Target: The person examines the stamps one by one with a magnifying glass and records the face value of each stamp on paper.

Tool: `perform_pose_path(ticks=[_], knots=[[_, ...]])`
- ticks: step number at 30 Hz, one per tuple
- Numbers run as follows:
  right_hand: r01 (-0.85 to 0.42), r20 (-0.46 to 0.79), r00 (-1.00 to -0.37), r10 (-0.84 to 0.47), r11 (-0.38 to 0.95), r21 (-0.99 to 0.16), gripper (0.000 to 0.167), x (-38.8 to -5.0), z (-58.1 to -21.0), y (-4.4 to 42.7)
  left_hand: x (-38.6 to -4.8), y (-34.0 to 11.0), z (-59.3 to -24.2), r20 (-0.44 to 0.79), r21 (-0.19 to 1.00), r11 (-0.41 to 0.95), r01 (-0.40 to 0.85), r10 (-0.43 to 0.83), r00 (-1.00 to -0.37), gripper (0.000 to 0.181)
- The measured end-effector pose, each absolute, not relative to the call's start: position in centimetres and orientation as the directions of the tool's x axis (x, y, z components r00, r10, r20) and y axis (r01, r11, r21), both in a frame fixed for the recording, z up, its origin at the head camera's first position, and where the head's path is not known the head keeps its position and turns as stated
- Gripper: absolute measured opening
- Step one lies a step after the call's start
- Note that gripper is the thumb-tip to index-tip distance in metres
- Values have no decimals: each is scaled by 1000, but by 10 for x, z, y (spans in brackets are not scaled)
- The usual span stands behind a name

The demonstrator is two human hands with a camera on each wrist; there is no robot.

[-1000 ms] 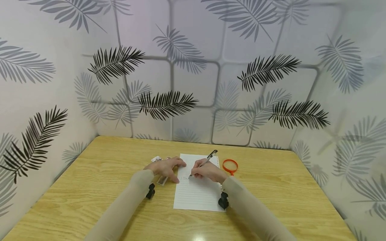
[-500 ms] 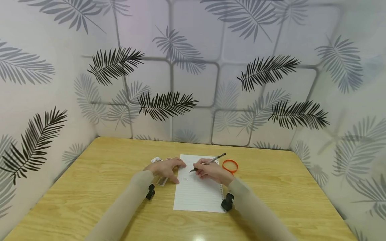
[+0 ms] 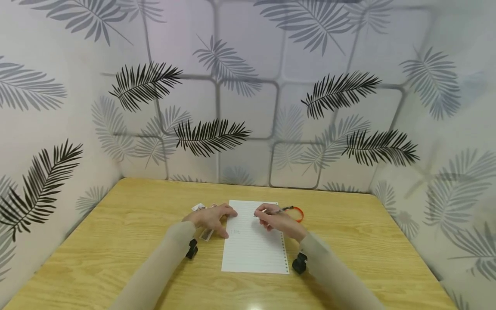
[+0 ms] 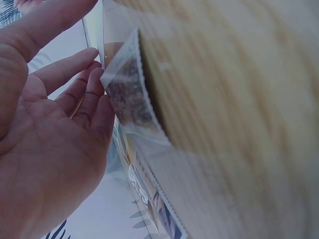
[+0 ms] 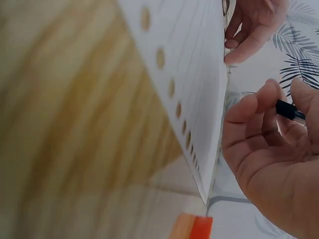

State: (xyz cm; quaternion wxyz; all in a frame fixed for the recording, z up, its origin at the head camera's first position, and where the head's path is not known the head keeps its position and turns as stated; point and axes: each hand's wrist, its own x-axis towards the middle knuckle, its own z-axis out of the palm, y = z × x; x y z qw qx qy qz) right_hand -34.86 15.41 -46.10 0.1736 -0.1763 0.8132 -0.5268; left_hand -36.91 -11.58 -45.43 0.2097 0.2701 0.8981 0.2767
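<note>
A sheet of lined paper [image 3: 253, 256] with punched holes down its right side lies on the table. Faint handwriting [image 3: 235, 232] shows near its left edge. My left hand [image 3: 211, 218] rests at that edge, fingers spread and fairly straight, thumb on the paper's margin. Beneath and beside this hand are small pictures; one picture with a serrated edge [image 4: 130, 94] in clear plastic stands out in the left wrist view. My right hand [image 3: 280, 221] holds a pen [image 3: 287, 208] between thumb and fingers, above the paper's upper right. Its black part [image 5: 286, 110] shows in the right wrist view.
A red-rimmed magnifying glass [image 3: 300, 214] lies right of the paper, partly hidden behind the pen and right hand. More small pictures [image 3: 199, 207] lie beyond the left wrist. The wooden table [image 3: 348, 241] meets leaf-patterned walls [image 3: 248, 107] at the back and sides.
My right hand has moved right and away from the writing; the pen has tipped from steep to nearly level and left the written line. The left hand keeps its place on the paper.
</note>
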Motion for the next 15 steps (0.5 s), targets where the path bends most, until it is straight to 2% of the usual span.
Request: perform_pose_path(ticks=[5, 12, 15], knots=[[-189, -25, -870, -492, 381, -905, 34, -345, -459, 165, -368, -116, -454, -242, 610, 712, 347, 584, -775, 71], [-419, 170, -824, -540, 379, -825, 29, -340, -447, 175, -368, -116, -454, -234, 616, 704, 354, 593, -771, 72], [-426, 201, -820, -536, 336, -840, 31, -341, -444, 179, -368, -115, -453, -223, 620, 692, 370, 607, -763, 71]])
